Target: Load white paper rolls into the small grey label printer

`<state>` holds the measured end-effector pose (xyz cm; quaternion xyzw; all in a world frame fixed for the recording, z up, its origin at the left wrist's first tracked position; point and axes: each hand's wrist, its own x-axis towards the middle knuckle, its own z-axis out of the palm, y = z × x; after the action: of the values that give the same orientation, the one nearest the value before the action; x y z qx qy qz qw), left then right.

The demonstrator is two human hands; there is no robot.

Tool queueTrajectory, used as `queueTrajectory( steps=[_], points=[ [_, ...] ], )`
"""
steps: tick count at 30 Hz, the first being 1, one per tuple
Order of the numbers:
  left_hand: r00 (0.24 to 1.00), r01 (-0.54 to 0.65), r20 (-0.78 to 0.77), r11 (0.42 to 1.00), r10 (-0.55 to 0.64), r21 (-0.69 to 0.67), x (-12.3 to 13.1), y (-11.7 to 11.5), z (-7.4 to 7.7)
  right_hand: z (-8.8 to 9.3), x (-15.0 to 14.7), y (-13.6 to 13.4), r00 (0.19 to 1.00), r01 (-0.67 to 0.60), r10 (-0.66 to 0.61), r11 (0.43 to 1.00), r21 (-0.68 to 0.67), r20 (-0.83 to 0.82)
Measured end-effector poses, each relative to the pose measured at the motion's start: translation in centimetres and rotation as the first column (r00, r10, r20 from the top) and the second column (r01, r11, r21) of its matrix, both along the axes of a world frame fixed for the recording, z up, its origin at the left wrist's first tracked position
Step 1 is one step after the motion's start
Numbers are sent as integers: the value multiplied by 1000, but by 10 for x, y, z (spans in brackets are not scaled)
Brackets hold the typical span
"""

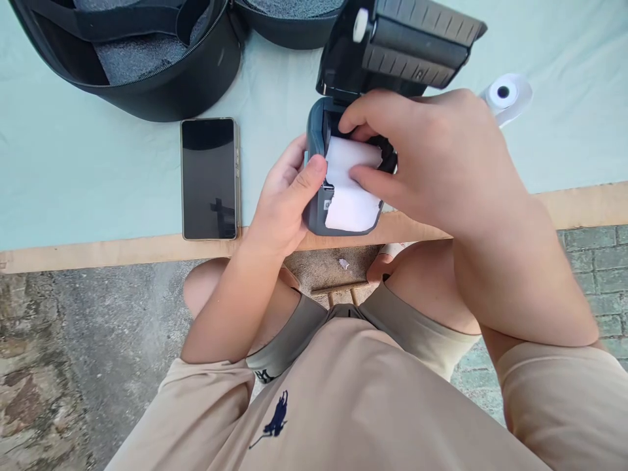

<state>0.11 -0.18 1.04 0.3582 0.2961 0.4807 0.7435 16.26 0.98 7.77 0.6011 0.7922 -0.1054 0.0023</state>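
A dark portable thermal printer [318, 212] is held over the table's front edge, its lid [343, 65] swung up at the back. My left hand [289, 196] grips the printer's left side, with the thumb on the rim. Inside the open bay lies a white paper roll [350, 157], and its loose end hangs over the front of the printer. My right hand [432, 150] reaches in from the right, thumb on the paper and fingers curled at the roll's far side. The right end of the roll is partly hidden by that hand.
A phone [209, 180] lies left of the printer, close to the wooden table edge [98, 252]. Behind it sits an open black zip case [196, 85] with grey foam. Another small paper roll [503, 91] rests at the right, beyond my right wrist.
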Motion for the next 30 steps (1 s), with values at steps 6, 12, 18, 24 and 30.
queueTrajectory(
  steps=[6,12,18,24,30],
  points=[
    [1000,5,7,1000,-6,21,0,1,-6,3,14,-8,902,-27,68,994,101,-427],
    [996,-83,-19,995,82,-53,1,6,-12,-6,32,7,317,180,-160,978,-106,-935],
    [995,-85,-52,994,81,-73,1,7,-10,-35,38,16,53,279,-441,868,-410,-896],
    [996,-87,-37,994,84,-66,1,7,-11,-53,47,3,298,293,-223,947,-134,-928],
    [994,-88,-65,994,84,-70,2,6,-8,-61,55,-2,714,203,-33,966,161,-700]
  ],
)
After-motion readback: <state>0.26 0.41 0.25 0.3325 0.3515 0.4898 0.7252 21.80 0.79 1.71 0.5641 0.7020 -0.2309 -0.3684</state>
